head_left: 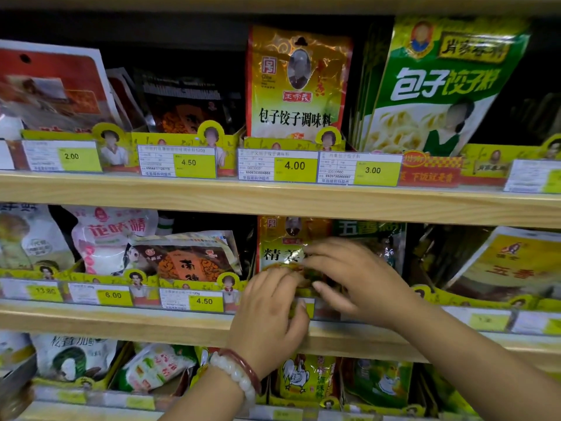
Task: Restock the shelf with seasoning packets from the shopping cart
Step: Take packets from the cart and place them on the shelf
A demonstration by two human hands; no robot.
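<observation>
The yellow seasoning packet [280, 250] stands upright in its slot on the middle shelf [121, 317], just behind the front lip, its printed face turned outward so that a shopper can read it. Both hands are on its lower half. The left hand [270, 311] comes up from below the shelf's front edge, fingers curled and closed on the packet's bottom part, seemingly to steady it against the low yellow divider [194, 284]. The right hand [349, 278] reaches across from the right, fingers bent and partly closed over the packet's glossy front, thumb underneath, probably pressing it back and square into the row. A green packet [368, 230] stands touching it on the right; a dark orange-labelled packet [188, 259] leans just beside it on the left. The price tag [206, 300] below that one reads 4.50. The shopping cart is not in view.
</observation>
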